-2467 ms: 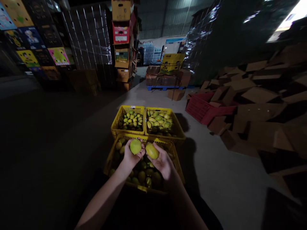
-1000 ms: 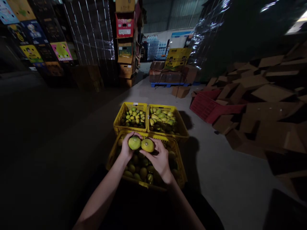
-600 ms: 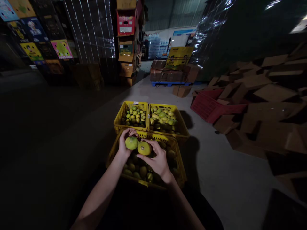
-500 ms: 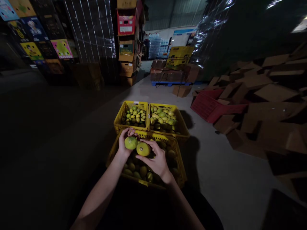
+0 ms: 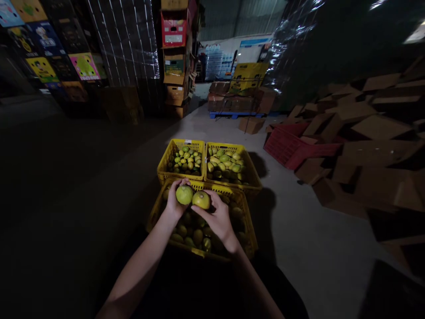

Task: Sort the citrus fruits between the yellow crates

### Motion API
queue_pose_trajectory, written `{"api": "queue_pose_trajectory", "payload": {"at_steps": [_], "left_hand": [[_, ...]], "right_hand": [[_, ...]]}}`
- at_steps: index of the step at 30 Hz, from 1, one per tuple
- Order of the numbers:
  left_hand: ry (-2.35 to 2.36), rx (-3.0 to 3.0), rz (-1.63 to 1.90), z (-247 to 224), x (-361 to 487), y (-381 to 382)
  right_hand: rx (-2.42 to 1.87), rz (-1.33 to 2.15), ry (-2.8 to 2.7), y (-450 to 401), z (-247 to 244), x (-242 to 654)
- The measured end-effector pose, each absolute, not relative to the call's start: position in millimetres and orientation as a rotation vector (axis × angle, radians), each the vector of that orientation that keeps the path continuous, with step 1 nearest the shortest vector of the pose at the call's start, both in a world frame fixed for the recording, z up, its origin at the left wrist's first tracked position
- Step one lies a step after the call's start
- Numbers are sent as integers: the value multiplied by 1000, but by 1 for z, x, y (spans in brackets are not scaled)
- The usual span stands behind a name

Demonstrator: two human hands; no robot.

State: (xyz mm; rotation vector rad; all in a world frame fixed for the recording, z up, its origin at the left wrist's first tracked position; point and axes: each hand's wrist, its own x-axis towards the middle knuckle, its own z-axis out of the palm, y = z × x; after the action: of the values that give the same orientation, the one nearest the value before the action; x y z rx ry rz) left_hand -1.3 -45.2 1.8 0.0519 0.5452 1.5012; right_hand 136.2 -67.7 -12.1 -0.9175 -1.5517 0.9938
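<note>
My left hand (image 5: 174,199) curls round a green lemon (image 5: 184,194), its stem end turned up towards me. Close beside it, my right hand (image 5: 217,215) grips a yellower lemon (image 5: 201,200) between thumb and fingers, with the stem button showing. Both hands are over the near yellow crate (image 5: 250,230), whose shaded inside holds many green-yellow lemons (image 5: 198,237). Behind it stand two more yellow crates side by side. The back left crate (image 5: 162,170) has smaller, rounder fruit; the back right crate (image 5: 254,173) has longer, paler fruit.
Flattened cardboard (image 5: 375,164) lies heaped on the right, beside a tipped red crate (image 5: 287,146). Ahead, a blue pallet (image 5: 232,115) carries boxes. A tall stack of fruit cartons (image 5: 175,66) rises behind the crates. Wrapped stacks and printed boxes (image 5: 84,66) line the left back.
Both lemons have shifted slightly up and to the right in my hands, and each has turned a little. The crates stand where they were.
</note>
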Motion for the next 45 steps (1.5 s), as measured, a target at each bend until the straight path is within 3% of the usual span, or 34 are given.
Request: {"api": "queue_pose_trajectory", "payload": {"at_steps": [10,23,33,41,45], "left_hand": [[536,-6,1353,-3,9,-49],[595,-74,1367,-1,11,-47],[642,187,1247,2,8,-48],[955,939,1655,4,14,-60],[955,1023,1694,8,14,-69]], "right_hand": [[-922,1862,-695,-55,-7,142],[-872,1982,-434,-47,-10,142],[-901,1758,-819,-48,-18,142],[-1041,777,-1311,-47,-23,150],[-1034,536,-1487,-46,-24,159]]}}
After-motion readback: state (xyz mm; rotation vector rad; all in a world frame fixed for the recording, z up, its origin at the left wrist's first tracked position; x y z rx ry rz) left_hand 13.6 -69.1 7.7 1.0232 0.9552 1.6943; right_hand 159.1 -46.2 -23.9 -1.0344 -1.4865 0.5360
